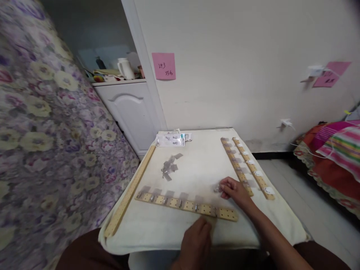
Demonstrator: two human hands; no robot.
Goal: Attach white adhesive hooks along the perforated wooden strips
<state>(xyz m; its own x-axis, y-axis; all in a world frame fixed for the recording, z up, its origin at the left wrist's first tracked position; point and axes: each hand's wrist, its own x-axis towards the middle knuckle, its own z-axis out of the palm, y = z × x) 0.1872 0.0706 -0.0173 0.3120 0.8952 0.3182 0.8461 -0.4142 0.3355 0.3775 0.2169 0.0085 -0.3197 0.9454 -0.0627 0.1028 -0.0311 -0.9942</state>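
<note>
A pale wooden strip with rows of holes [185, 204] lies across the near part of a small cloth-covered table [197, 165]; several clear adhesive hooks sit along it. My left hand [197, 240] rests at the strip's near edge, fingers curled against it. My right hand [233, 189] is just beyond the strip's right end, fingers pinched on a small clear hook [217, 189]. A loose pile of clear hooks [170, 167] lies in the table's middle.
Two more holed strips [244, 167] lie along the right side, a longer one [131, 191] along the left edge. Packets of hooks [171, 139] sit at the far edge. A flowered mattress stands at left, a white cabinet behind, bedding at right.
</note>
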